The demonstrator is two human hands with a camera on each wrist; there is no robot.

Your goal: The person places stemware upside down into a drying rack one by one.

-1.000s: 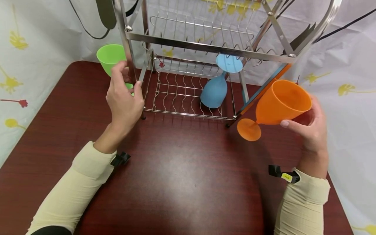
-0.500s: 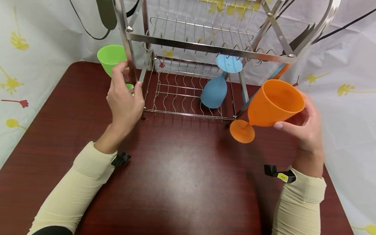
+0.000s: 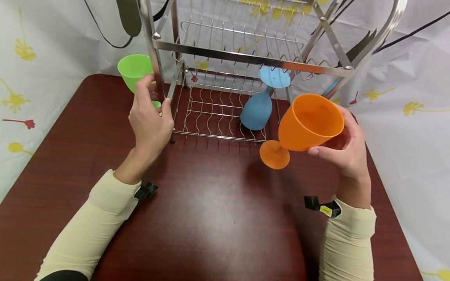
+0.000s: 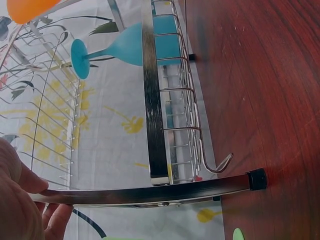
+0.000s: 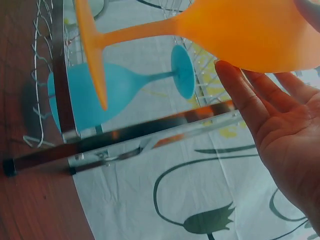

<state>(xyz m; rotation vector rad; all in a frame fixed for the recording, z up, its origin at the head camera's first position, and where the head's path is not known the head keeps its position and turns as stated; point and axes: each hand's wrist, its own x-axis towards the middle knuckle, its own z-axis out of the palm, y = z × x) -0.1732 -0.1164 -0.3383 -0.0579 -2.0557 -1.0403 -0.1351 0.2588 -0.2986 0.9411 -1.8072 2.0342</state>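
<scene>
My right hand point(image 3: 348, 150) grips the bowl of an orange plastic goblet point(image 3: 299, 136), with the thumb in front and the fingers around the far side. The goblet is tilted, its mouth toward the upper right and its foot at the lower left, just before the rack's right front corner. My left hand point(image 3: 149, 117) pinches the left front post of a two-tier metal dish rack point(image 3: 228, 55); the left wrist view shows thumb and fingers on either side of the post point(image 4: 125, 195). A blue goblet point(image 3: 256, 111) leans upside down in the lower tier, foot up.
A green goblet point(image 3: 133, 70) stands left of the rack, partly hidden behind my left hand and the post. The rack stands on a dark red wooden table point(image 3: 211, 203). Behind hangs a white patterned sheet point(image 3: 415, 136).
My right hand has carried the orange goblet leftward, from beside the rack's right post to before its right front corner. The left hand stays on the post.
</scene>
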